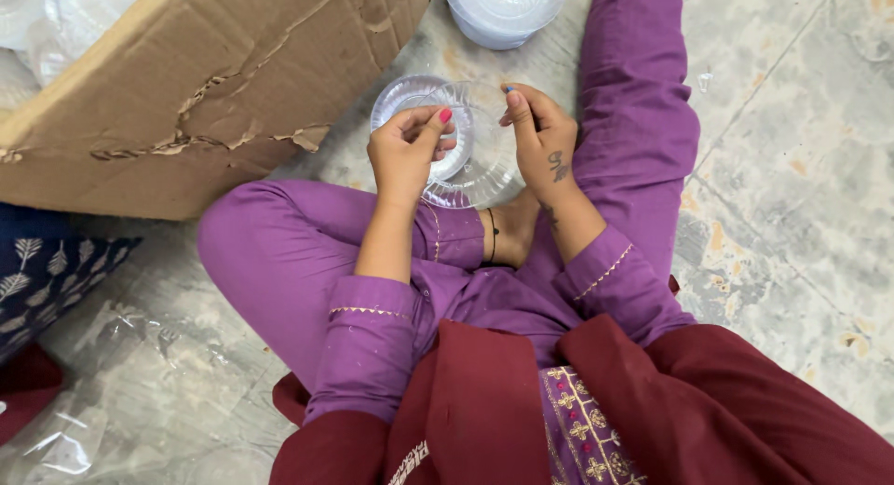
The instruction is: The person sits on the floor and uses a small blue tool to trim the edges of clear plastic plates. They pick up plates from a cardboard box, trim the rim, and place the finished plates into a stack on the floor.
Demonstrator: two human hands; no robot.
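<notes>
Clear plastic bowls (475, 159), a couple nested/overlapping, were held up above the lap, approx centre-top of view, over the bare foot (514, 226) w/ a dark anklet. Left hand (408, 152) gripped the near-left rim, thumb w/ red nail pressed on top, fingers curled under, so clamped on the bowls. Right hand (540, 136) pinched the right rim betw. thumb & fingertips, also closed on the bowls; small tattoo on its back. Person sat cross-legged on a mottled stone floor (792, 168), in purple trousers & sleeves, maroon scarf (652, 401) over the lap. Stack of more clear bowls (503, 10) stood on the floor just beyond the hands. Torn cardboard box (205, 85) lay to the left, near the bowls. Crumpled clear plastic wrap (112, 392) on floor bottom-left, beside a navy patterned cushion (47, 271).
</notes>
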